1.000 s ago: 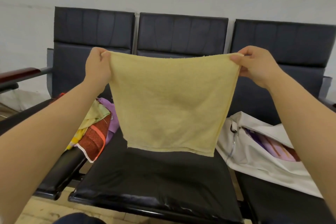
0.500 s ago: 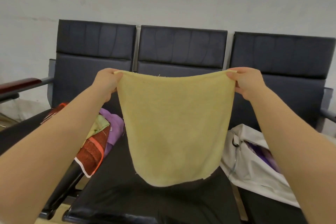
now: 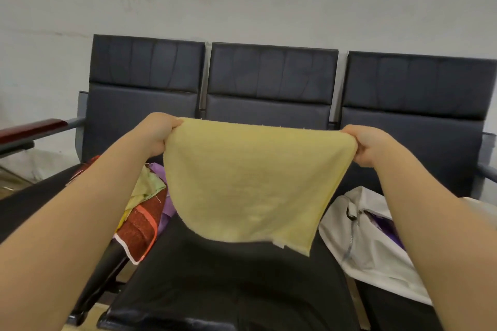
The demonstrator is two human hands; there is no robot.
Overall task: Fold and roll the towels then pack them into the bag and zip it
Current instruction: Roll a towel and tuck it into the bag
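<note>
A pale yellow towel [image 3: 250,183] hangs spread in the air over the middle seat. My left hand [image 3: 157,133] pinches its upper left corner and my right hand [image 3: 369,144] pinches its upper right corner. Its lower edge swings free just above the seat. A white bag [image 3: 371,247] lies open on the right seat with purple cloth inside; my right forearm hides part of it. A heap of towels [image 3: 142,212], red-brown, green and purple, lies on the left seat.
A row of three dark padded seats [image 3: 242,285] stands against a pale wall. A red-brown armrest [image 3: 32,129] sticks out at the far left. Gaps with metal rails separate the seats.
Both hands have come lower and a little closer together with the towel. Its lower edge has swung forward and up, and the camera has tilted.
</note>
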